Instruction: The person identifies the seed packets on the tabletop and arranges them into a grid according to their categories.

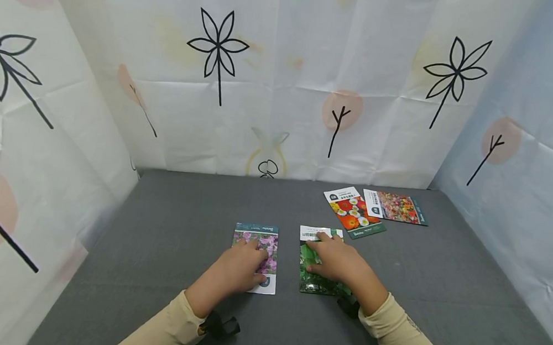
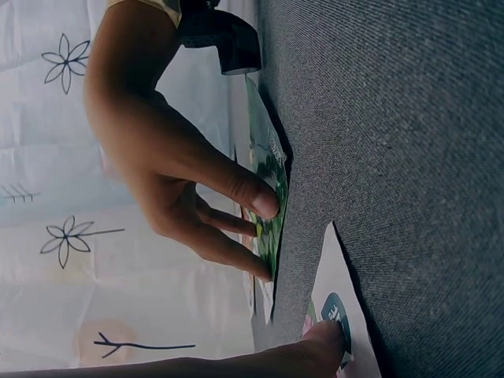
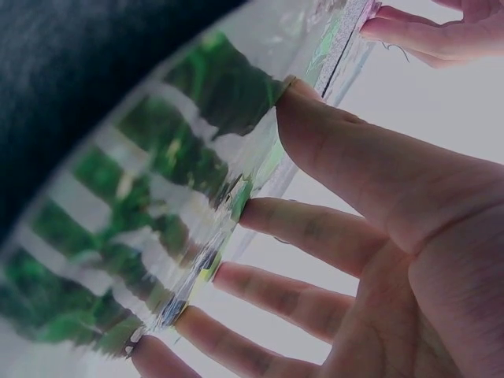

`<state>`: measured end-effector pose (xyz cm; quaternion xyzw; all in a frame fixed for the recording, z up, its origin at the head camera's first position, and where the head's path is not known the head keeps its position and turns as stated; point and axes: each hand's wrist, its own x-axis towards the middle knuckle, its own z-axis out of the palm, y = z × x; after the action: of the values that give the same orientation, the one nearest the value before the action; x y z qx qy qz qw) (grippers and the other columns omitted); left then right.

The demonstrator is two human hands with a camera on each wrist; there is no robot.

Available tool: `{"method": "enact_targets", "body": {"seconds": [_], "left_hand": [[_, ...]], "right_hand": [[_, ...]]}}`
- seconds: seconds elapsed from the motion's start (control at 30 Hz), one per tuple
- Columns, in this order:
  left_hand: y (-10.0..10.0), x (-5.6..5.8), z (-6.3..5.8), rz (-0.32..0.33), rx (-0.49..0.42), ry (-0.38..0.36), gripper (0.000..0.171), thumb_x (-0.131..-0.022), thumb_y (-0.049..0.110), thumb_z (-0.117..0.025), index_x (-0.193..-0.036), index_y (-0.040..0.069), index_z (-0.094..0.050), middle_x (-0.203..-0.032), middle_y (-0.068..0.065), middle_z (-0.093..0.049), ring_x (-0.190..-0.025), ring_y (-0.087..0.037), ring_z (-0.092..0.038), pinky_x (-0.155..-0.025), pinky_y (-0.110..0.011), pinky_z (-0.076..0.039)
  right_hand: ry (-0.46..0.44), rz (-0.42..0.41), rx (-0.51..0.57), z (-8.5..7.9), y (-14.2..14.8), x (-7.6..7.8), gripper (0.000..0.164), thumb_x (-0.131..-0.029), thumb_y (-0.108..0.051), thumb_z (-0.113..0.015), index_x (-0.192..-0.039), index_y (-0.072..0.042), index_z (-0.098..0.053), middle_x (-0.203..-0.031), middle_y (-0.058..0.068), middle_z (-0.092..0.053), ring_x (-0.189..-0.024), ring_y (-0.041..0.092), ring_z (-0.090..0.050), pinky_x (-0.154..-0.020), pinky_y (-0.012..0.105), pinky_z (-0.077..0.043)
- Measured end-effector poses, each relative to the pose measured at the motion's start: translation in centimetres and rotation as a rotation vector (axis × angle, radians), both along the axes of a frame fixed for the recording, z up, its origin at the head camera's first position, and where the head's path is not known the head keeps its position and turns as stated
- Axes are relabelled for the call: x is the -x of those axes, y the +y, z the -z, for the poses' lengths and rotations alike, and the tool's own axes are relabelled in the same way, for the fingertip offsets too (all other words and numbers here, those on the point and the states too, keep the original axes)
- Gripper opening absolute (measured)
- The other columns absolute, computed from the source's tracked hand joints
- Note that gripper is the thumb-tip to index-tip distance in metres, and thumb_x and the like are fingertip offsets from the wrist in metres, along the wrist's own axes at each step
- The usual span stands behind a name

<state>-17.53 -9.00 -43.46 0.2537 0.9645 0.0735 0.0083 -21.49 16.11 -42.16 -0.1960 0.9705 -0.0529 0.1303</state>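
Note:
My left hand (image 1: 239, 267) rests on a seed packet with pink flowers (image 1: 266, 240), its fingertips on the picture and its thumb near the white end. To the right of it lies a seed packet with green leaves (image 1: 314, 283). Over that one my right hand (image 1: 340, 262) spreads its fingers, fingertips and thumb touching the printed face. From the right wrist, the glossy leaf packet (image 3: 150, 189) shows large, with the fingers (image 3: 299, 236) extended to its surface. The left wrist view has the left thumb (image 2: 319, 346) pressed on the white end of the pink-flower packet (image 2: 358, 331).
Two more seed packets lie at the back right of the grey table (image 1: 177, 213): one with orange and white flowers (image 1: 355, 213), one with mixed red blooms (image 1: 398, 207). Their corners sit close together. Patterned white cloth (image 1: 277, 56) walls the table at the back and both sides.

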Motion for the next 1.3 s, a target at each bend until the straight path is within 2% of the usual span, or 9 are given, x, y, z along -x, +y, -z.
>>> {"method": "enact_targets", "body": {"seconds": [0.2,0.53,1.03,1.3], "left_hand": [[0.0,-0.13,0.01,-0.01,0.001,-0.014,0.044,-0.091,0.035,-0.085,-0.125,0.008,-0.075,-0.126,-0.018,-0.071,-0.123,-0.042,-0.066,-0.1,-0.058,-0.057],[-0.02,-0.28,0.13,-0.006,0.005,-0.003,0.047,-0.089,0.035,-0.087,-0.124,0.007,-0.075,-0.124,-0.019,-0.072,-0.113,-0.04,-0.068,-0.094,-0.056,-0.059],[0.06,-0.65,-0.59,0.0,0.037,-0.021,0.047,-0.087,0.036,-0.089,-0.123,0.009,-0.076,-0.126,-0.02,-0.072,-0.115,-0.042,-0.068,-0.097,-0.055,-0.058],[0.06,-0.63,-0.44,0.001,0.041,-0.027,0.047,-0.087,0.037,-0.089,-0.122,0.01,-0.076,-0.128,-0.021,-0.071,-0.114,-0.042,-0.068,-0.096,-0.055,-0.059]], "right_hand": [[0.0,-0.002,-0.001,-0.02,-0.09,-0.04,0.065,-0.094,-0.041,-0.081,-0.149,-0.012,-0.062,-0.16,0.022,-0.049,-0.144,0.053,-0.046,-0.104,0.07,-0.048],[-0.012,-0.004,-0.005,-0.14,-0.23,-0.25,0.064,-0.094,-0.041,-0.081,-0.148,-0.012,-0.063,-0.16,0.022,-0.049,-0.145,0.053,-0.046,-0.107,0.07,-0.047],[-0.019,-0.018,-0.005,-0.58,-0.32,-0.73,0.064,-0.092,-0.04,-0.083,-0.147,-0.011,-0.064,-0.156,0.021,-0.052,-0.137,0.051,-0.052,-0.102,0.066,-0.051],[-0.015,-0.027,0.007,-0.73,-0.28,-0.85,0.064,-0.091,-0.038,-0.085,-0.145,-0.01,-0.066,-0.152,0.02,-0.055,-0.133,0.049,-0.055,-0.099,0.064,-0.053]]}}
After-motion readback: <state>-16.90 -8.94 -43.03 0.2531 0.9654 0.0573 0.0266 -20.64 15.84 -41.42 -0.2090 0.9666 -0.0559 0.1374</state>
